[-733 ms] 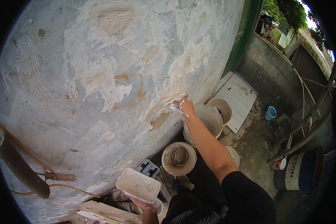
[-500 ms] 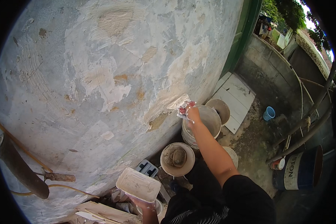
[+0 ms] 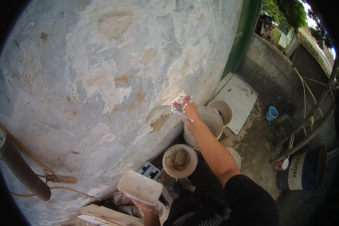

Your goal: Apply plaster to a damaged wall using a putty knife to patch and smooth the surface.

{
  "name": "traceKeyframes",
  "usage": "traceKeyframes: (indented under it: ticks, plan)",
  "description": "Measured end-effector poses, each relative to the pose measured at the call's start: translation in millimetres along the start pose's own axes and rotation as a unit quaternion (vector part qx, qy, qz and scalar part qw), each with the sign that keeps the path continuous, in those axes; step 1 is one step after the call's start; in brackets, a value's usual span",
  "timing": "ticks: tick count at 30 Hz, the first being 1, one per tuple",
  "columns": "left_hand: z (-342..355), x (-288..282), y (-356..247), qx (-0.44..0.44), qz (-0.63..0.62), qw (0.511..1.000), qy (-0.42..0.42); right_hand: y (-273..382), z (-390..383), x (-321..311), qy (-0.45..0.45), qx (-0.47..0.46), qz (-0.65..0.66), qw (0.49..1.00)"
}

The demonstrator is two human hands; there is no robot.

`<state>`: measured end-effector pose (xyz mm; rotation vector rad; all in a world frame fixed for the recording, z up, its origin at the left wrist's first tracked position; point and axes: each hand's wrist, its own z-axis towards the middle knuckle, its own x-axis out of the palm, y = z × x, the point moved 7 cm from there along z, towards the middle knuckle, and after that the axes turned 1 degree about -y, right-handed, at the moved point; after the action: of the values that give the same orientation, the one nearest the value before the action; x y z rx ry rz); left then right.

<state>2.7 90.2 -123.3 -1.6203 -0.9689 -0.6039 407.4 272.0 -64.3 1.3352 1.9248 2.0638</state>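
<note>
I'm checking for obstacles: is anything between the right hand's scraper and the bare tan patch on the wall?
Nothing visible is. The right hand holds the scraper at the wall, up and right of the tan patch in the picture; only wall surface shows between them.

head | fisheye, head-worn | looks down | wall close, leftward

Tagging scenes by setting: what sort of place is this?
Probably a small outdoor yard beside a building: a patchy plastered wall on one side, a grey block wall on the other, and trees beyond.
</note>
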Motion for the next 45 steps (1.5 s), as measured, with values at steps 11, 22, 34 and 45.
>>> traceKeyframes:
  ticks: [11, 22, 34, 45]
  plan:
    - [7.0, -25.8, -3.9, 0.021, 0.058, 0.998, 0.033, -128.6, 27.0, -134.0, -0.160, 0.083, -0.024, 0.983]
    - [7.1, -39.7, -16.8, 0.082, 0.209, 0.974, 0.029, -99.9, 63.5, -99.3, -0.098, 0.033, -0.126, 0.987]
    - [9.3, -33.7, -1.0, -0.012, -0.026, 0.999, -0.022, -122.2, 55.5, -77.9, -0.076, 0.049, -0.072, 0.993]
    - [-5.8, -5.8, -8.6, 0.036, 0.044, 0.998, 0.023, -111.4, 38.2, -98.3, -0.129, 0.124, -0.170, 0.969]
